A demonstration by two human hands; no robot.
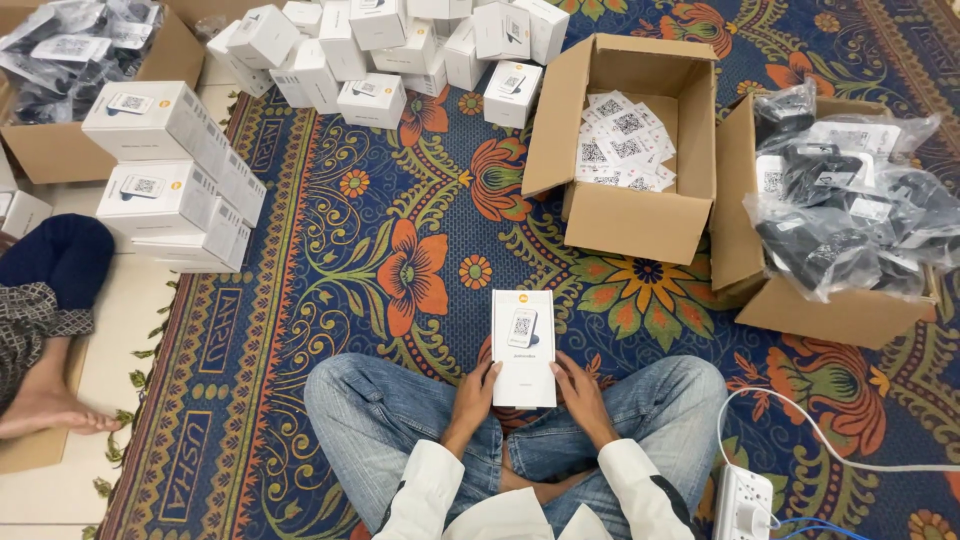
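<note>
I sit cross-legged in blue jeans on a patterned carpet. A flat white box (523, 340) with a small picture of a device on its lid rests in front of my knees. My left hand (473, 395) grips its lower left edge and my right hand (578, 392) grips its lower right edge, so both hands hold it flat over my lap.
An open cardboard box (640, 222) with several small printed cards stands ahead. Right of it, a carton (845, 315) holds black items in plastic bags. Stacks of white boxes (160, 190) line the left and back. Another person's foot (45, 405) is at left. A white power strip (742, 503) lies by my right knee.
</note>
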